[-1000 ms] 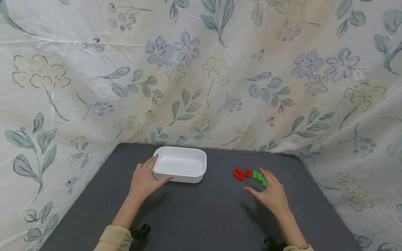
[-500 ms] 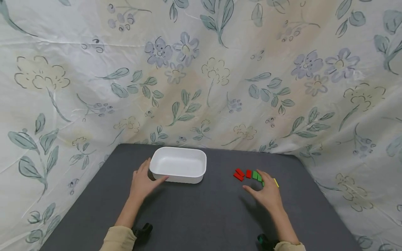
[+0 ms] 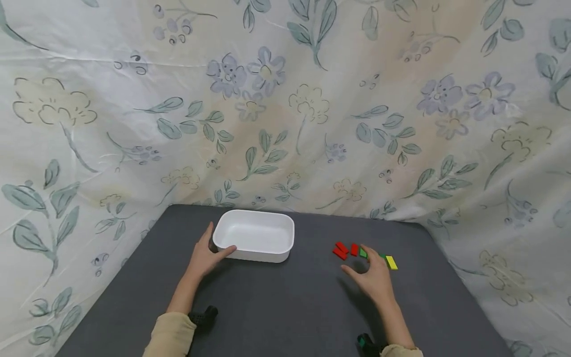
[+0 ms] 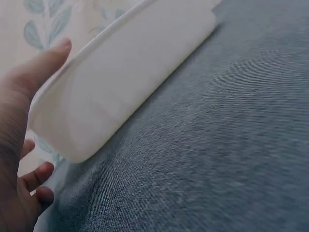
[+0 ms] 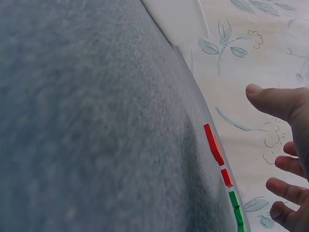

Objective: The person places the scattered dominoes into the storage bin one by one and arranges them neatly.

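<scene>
A white rectangular tray (image 3: 256,233) stands toward the back left of the dark grey table. Around its near left corner my left hand (image 3: 205,258) is spread, thumb by the near wall and fingers off the left end; in the left wrist view the thumb (image 4: 46,65) reaches along the rim. My right hand (image 3: 373,277) hovers with thumb and fingers apart, nothing between them. Just beyond it lie several red pieces (image 3: 340,253), then green pieces (image 3: 363,253) partly hidden by the fingers, and a yellow piece (image 3: 391,263) to the right.
The grey tabletop (image 3: 285,307) runs back to a pale floral cloth (image 3: 308,148) hung behind and on both sides. A dark device (image 3: 205,317) is strapped at each wrist.
My right hand has shifted left, uncovering the yellow piece and covering some green ones. My left hand has drawn slightly back from the tray's left end. The tray and pieces have stayed put.
</scene>
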